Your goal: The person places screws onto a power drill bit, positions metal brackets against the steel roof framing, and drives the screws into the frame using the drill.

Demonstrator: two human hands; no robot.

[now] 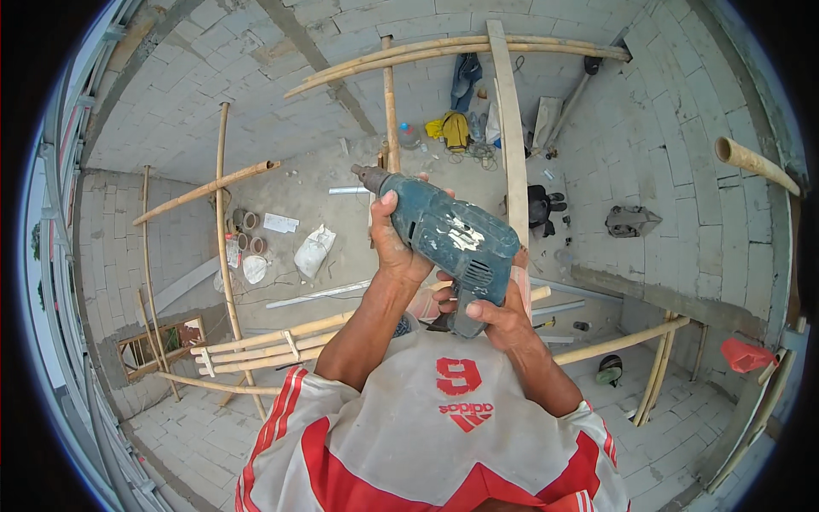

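Observation:
A worn blue-green power drill (461,230) is held up in front of my chest, its chuck pointing to the upper left. My left hand (399,243) supports the front of its body near the chuck, thumb up along the side. Around the handle at the rear, my right hand (503,317) is closed, with fingers wrapped near the trigger. Scuffed white patches mark the casing. No bit can be made out in the chuck (369,177).
Bamboo scaffold poles (223,256) and a long plank (509,128) surround me at height. Far below, the floor holds a white sack (315,251), a yellow bag (455,130) and a black bag (539,206). Block walls (682,171) rise around; a bamboo end (751,162) juts in at right.

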